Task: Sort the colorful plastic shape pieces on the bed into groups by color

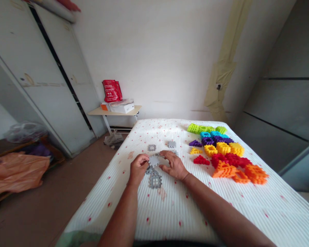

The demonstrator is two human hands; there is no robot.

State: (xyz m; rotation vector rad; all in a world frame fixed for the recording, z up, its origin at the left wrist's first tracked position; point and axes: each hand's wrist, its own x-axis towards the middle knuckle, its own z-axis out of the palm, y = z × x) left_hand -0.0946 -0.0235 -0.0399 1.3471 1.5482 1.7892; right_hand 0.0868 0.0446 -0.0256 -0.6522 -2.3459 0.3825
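Note:
My left hand (138, 168) and my right hand (172, 164) both pinch a grey toothed plastic tile (153, 160) held just above the bed. Below it a larger grey window-like tile (155, 180) lies flat on the white sheet. Two more grey tiles (151, 148) (172, 144) lie a little farther away. To the right, interlocking tiles are sorted by colour: green (201, 129), blue (213, 134), purple (216, 140), yellow (224, 149), red (228, 160) and orange (240, 172).
The bed (170, 212) has a white ribbed sheet with small red marks. A small table (115, 112) with a red bag (111, 90) and a white box stands by the far wall. A wardrobe (41, 79) and an orange bag (15, 171) stand at the left.

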